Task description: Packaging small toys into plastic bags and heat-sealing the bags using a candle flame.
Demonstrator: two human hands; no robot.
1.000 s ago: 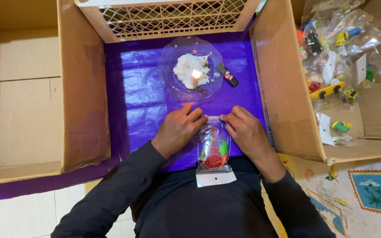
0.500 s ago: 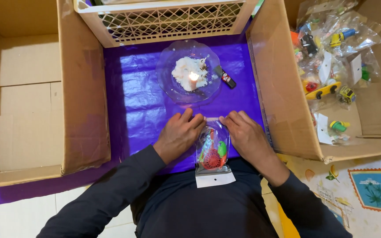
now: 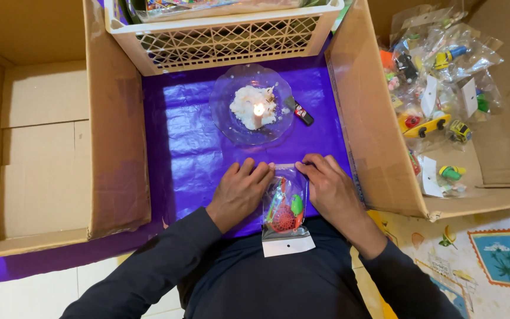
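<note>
A small clear plastic bag [image 3: 285, 207] with red, green and orange toy pieces lies on the purple sheet [image 3: 190, 142] at the near edge, its white card header towards me. My left hand [image 3: 240, 192] pinches the bag's far left corner. My right hand [image 3: 329, 189] holds the far right corner, fingers pressed along the top edge. Beyond the bag stands a clear glass plate [image 3: 225, 118] with a lit candle [image 3: 258, 112] in a mound of white wax. A small black lighter [image 3: 299, 110] lies just right of the plate.
A white lattice plastic crate [image 3: 219, 35] stands at the back. An open cardboard box [image 3: 48, 147] is on the left. A second cardboard box [image 3: 373, 136] on the right holds several bagged toys [image 3: 438, 88]. A printed mat [image 3: 491, 260] lies at lower right.
Both hands have stayed on the bag's far edge, with fingers shifting slightly along it. The view has tilted a little; the candle keeps burning.
</note>
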